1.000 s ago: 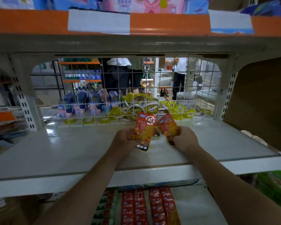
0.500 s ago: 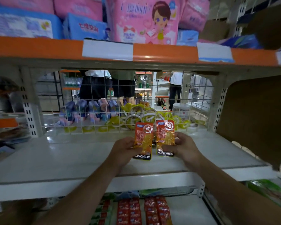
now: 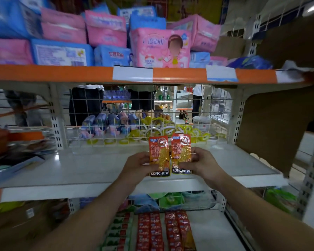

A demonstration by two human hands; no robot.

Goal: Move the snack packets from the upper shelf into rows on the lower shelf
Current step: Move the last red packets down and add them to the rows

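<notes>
Straightened upright: left fingers point(image 3: 147, 164) pinch left packet point(image 3: 159, 151); right fingers point(image 3: 186, 164) pinch right packet point(image 3: 181, 149)

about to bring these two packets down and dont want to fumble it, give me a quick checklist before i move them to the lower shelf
1. Left hand grips the left packet: ok
2. Right hand grips the right packet: ok
3. Both packets upright, fronts to the camera, side by side: ok
4. Bare space on the lower shelf to the right of the red rows: ok
5. Where the rows' near ends lie: cannot tell, they are cut off by the picture's bottom edge
</notes>
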